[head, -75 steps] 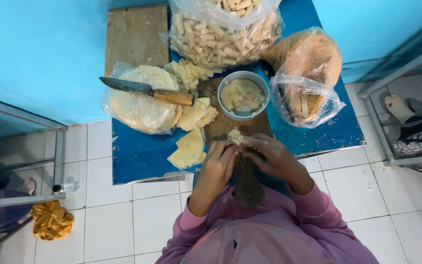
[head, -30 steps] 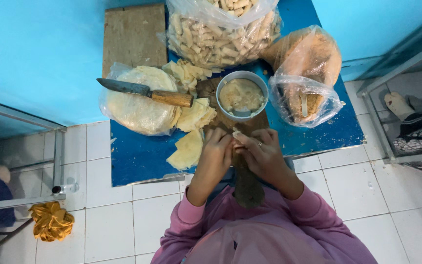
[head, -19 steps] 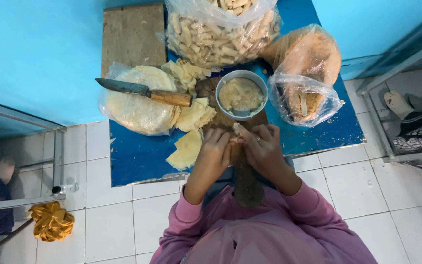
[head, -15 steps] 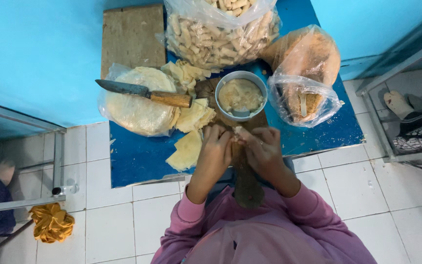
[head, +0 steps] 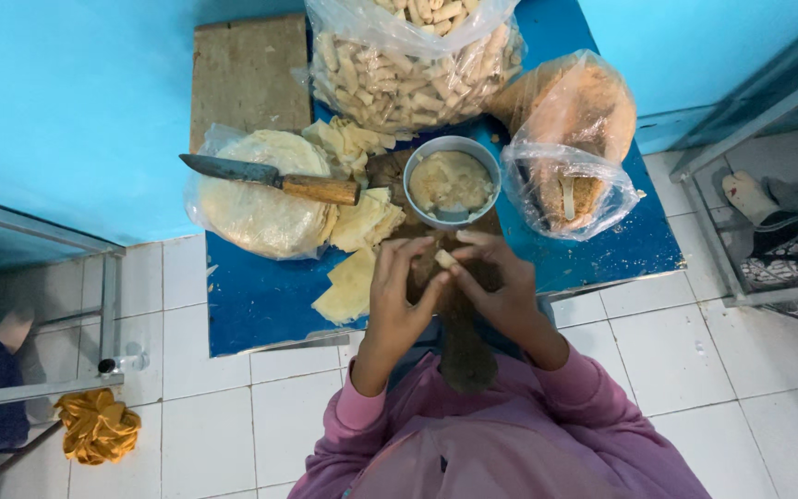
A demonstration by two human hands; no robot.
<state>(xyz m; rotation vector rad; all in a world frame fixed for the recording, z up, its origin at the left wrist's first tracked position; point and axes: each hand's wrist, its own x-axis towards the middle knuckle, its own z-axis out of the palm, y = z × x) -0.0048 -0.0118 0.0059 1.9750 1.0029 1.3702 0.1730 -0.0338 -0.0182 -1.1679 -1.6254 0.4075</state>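
Left hand and right hand together grasping small pale roll, long axis roughly ten-to-four o'clock, at six o'clock of filling bowl, above blue counter.

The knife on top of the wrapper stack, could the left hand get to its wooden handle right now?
Probably yes, once freed. The knife lies uncovered on the bagged wrapper stack, handle toward the person, nothing between. But the left hand is busy pinching a small roll with the right hand.
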